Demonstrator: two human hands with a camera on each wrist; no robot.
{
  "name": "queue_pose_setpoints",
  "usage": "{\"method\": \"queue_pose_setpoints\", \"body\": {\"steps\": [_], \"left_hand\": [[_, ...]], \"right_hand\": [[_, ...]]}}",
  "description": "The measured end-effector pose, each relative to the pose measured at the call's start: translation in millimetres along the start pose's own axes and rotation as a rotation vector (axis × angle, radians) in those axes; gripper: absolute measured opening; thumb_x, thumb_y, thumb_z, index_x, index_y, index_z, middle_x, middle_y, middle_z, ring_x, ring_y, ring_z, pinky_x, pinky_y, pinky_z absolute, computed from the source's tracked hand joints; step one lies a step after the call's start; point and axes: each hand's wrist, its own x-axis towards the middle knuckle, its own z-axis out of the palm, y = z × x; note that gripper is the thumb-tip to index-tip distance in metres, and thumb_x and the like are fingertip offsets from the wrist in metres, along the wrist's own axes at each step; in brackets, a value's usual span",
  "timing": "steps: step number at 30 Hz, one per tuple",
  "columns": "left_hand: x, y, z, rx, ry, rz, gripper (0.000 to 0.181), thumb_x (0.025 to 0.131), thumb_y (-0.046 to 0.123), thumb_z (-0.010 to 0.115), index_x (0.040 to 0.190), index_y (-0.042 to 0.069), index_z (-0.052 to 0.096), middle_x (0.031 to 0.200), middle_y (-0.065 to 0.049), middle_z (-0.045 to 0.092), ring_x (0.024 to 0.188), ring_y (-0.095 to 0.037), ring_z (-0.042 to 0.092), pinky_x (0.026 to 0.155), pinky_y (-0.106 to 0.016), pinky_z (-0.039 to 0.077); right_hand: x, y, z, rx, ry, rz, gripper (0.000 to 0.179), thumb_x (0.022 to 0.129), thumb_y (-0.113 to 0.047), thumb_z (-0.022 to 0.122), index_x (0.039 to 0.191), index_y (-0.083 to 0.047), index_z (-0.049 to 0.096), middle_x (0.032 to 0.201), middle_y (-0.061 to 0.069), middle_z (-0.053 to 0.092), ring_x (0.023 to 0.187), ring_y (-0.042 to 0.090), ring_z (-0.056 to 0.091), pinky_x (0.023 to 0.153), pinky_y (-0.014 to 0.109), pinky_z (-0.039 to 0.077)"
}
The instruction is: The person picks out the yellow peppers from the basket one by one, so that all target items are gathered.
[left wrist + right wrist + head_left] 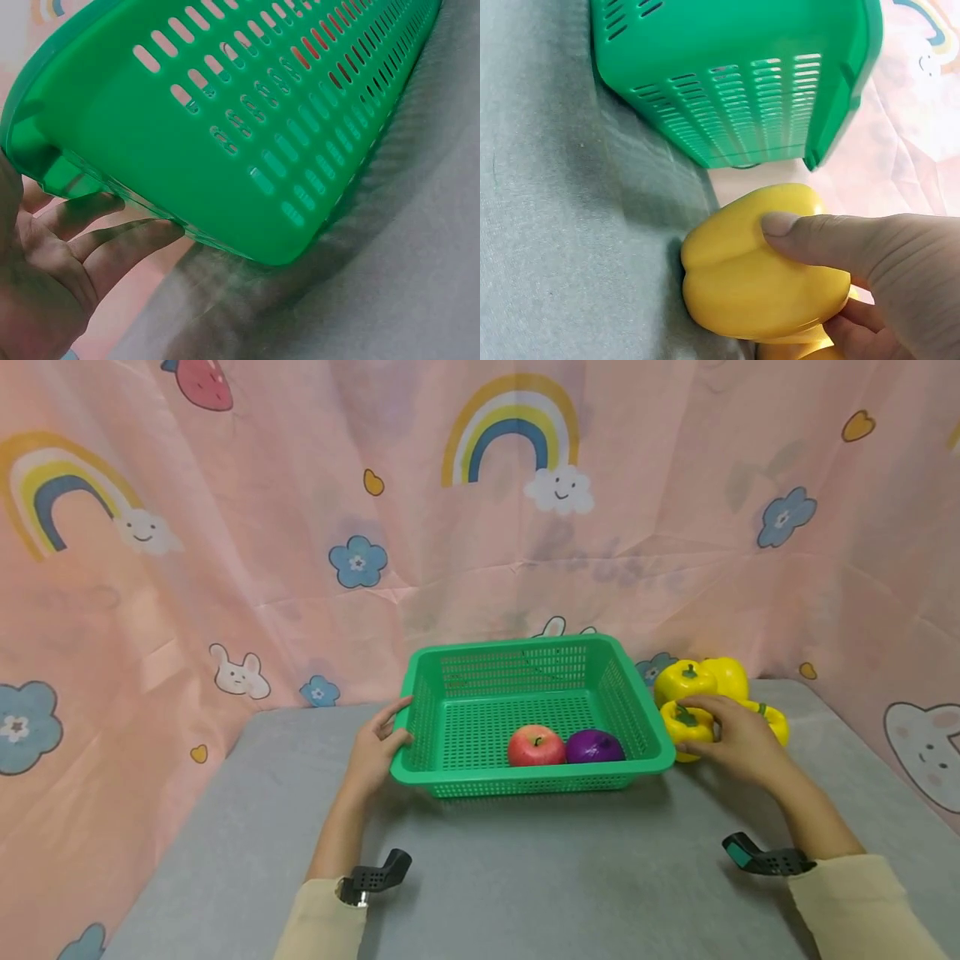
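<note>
A green plastic basket [517,781] with slotted walls stands in the middle of the table. Inside it, near the front wall, a red apple [536,746] lies beside a purple, rounded, shiny piece of play produce [595,747]. My left hand [372,752] holds the basket's left rim; the left wrist view shows its fingers [135,244] against the outer wall below the rim. Right of the basket, my right hand [738,739] grips a yellow bell pepper [757,270], thumb on one side and fingers on the other. That pepper rests at the table surface.
More yellow bell peppers [723,678] cluster behind and beside the gripped one, near the table's back right edge. A pink printed curtain [480,568] hangs behind the grey table [525,877]. Each wrist wears a black camera band [378,872].
</note>
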Motion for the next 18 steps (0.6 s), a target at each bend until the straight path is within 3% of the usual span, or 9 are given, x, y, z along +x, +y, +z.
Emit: {"method": "queue_pose_setpoints", "body": {"steps": [6,11,14,18], "left_hand": [[-0.8,1.0,-2.0,0.024,0.010,-0.004,0.058,0.086,0.009,0.053,0.139,0.031,0.049,0.134,-0.012,0.058,0.079,-0.016,0.066,0.060,-0.025,0.050],[-1.2,0.8,-0.7,0.060,0.011,0.004,0.058,0.086,0.009,0.054,0.140,0.031,0.048,0.143,-0.010,0.050,0.108,-0.023,0.062,0.069,-0.024,0.051],[-3.2,4.4,0.3,0.062,0.008,0.000,0.058,0.086,0.009,0.054,0.141,0.028,0.048,0.148,-0.008,0.044,0.127,-0.025,0.052,0.079,-0.027,0.051],[-4.0,7.2,-0.5,0.042,0.013,-0.018,0.058,0.085,0.007,0.055,0.140,0.028,0.050,0.143,-0.008,0.051,0.116,-0.026,0.059,0.077,-0.027,0.053]], "right_hand": [[2.1,1.9,-3.8,0.000,-0.033,0.013,0.063,0.076,-0.024,0.079,0.128,0.002,0.054,0.130,0.027,0.054,0.111,0.044,0.050,0.089,0.062,0.040],[2.0,1.7,-5.7,-0.026,-0.039,0.004,0.063,0.076,-0.022,0.079,0.128,0.003,0.055,0.127,0.027,0.056,0.111,0.044,0.051,0.089,0.062,0.040],[1.6,1.6,-6.4,-0.029,-0.038,-0.008,0.061,0.076,-0.019,0.079,0.127,0.003,0.055,0.126,0.027,0.057,0.109,0.043,0.052,0.089,0.062,0.041],[1.1,3.5,-7.5,-0.027,-0.047,-0.012,0.061,0.075,-0.018,0.079,0.127,0.003,0.056,0.125,0.027,0.058,0.109,0.043,0.053,0.088,0.062,0.041]]}}
